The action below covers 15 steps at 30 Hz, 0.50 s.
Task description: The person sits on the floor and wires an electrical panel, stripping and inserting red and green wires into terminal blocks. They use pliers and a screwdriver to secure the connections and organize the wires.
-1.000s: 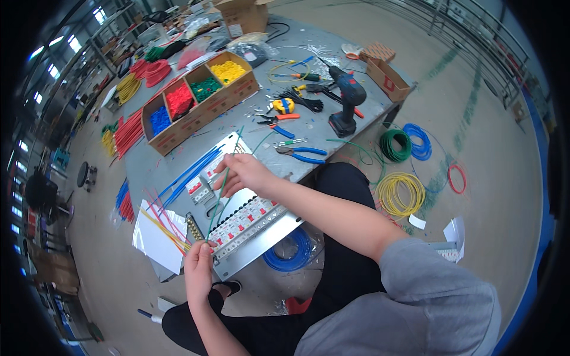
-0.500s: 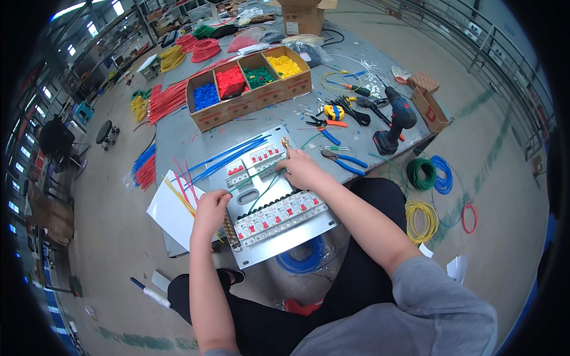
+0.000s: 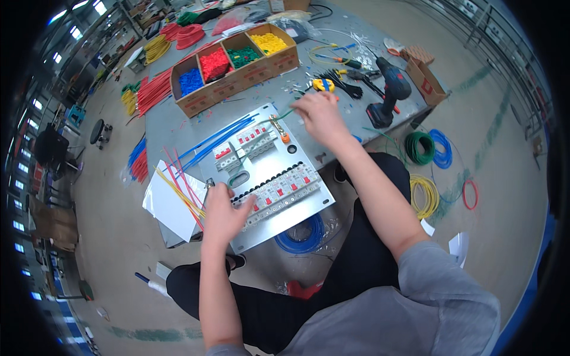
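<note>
A green wire (image 3: 287, 114) slants leftward from the pinching right hand (image 3: 322, 121), the left hand (image 3: 224, 216) loosely spread at the switches (image 3: 280, 193).

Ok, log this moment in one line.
Left hand: at left end of nearer breaker row | Right hand: pinching green wire by right edge of mounting panel | Cordless drill: upright on workbench
</note>
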### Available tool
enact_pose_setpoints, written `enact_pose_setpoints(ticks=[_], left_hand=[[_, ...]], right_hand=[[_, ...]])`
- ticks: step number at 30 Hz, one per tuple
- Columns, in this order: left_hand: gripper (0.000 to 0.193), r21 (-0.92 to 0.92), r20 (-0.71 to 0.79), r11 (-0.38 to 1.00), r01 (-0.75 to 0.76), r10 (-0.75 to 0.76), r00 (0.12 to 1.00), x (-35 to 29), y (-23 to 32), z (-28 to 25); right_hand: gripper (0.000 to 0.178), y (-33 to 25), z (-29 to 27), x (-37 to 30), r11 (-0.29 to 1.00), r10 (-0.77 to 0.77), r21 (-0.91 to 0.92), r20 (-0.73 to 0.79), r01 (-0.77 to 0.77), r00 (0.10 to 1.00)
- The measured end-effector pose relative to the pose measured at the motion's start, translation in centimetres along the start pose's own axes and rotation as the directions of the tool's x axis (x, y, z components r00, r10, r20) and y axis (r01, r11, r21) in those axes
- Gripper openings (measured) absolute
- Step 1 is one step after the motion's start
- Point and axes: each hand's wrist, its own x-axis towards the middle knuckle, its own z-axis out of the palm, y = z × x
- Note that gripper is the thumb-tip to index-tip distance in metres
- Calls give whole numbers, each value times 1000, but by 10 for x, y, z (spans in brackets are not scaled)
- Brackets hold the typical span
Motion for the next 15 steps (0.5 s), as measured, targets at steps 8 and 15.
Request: enact_pose_setpoints(ticks=[8,15], left_hand=[[71,115,217,986,-123,96,971,2,51,48],[72,198,251,975,-98,47,967,15,71,65]], right_hand=[[19,35,-59,-8,886,302,446,-352,-125,886],[21,88,-95,-16,733,545,668,-464,-128,699]])
